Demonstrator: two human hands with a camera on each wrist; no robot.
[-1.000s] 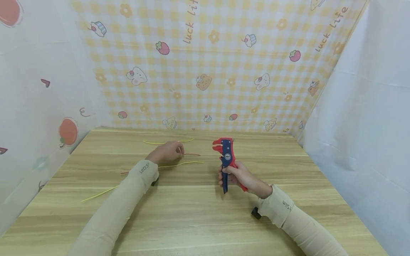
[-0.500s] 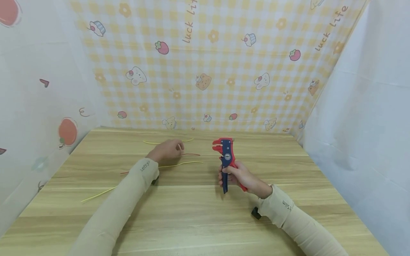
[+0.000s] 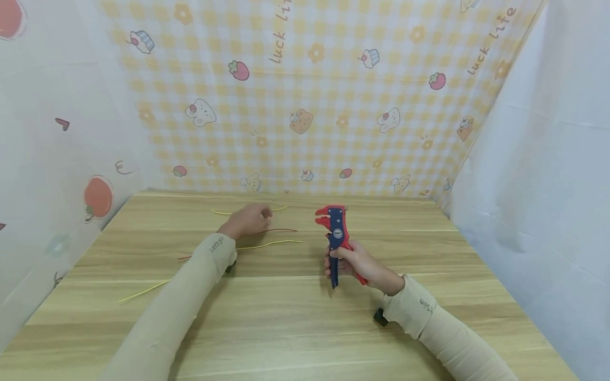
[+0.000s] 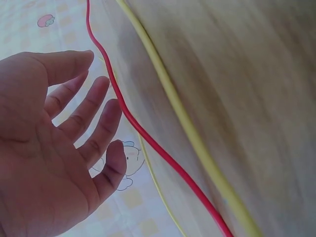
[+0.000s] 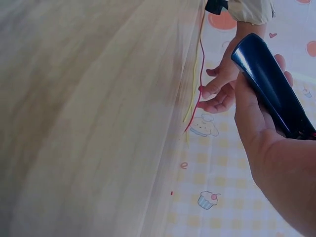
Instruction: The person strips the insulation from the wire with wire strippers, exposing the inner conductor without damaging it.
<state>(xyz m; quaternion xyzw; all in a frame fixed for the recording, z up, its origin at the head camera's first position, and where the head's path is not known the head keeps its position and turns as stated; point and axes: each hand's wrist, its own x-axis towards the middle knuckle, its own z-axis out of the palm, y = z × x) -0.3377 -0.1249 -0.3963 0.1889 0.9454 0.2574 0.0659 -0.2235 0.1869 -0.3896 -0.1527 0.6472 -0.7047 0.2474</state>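
My left hand (image 3: 249, 219) hovers over the red wire (image 3: 283, 229) on the wooden table, fingers loosely curled with nothing between them. In the left wrist view, the fingertips of this hand (image 4: 54, 143) come right beside the red wire (image 4: 148, 139), thumb and fingers apart. A yellow wire (image 3: 271, 244) lies nearer me, partly hidden under the left sleeve. Behind the hand lies another yellow wire (image 3: 278, 209). My right hand (image 3: 359, 263) grips a red and blue wire stripper (image 3: 337, 225) by its handles, head upward, jaws apart. The right wrist view shows its blue handle (image 5: 271, 81).
The wooden table (image 3: 286, 328) ends at a checked cloth backdrop (image 3: 343, 95). White cloth (image 3: 538, 159) hangs along the right side, and printed cloth (image 3: 47, 159) along the left. A small black piece (image 3: 380, 317) sits under the right cuff.
My left hand has lifted slightly away from the red wire, up and back, its fingers loosening. The red wire stays on the table. My right hand and the wire stripper have barely moved.
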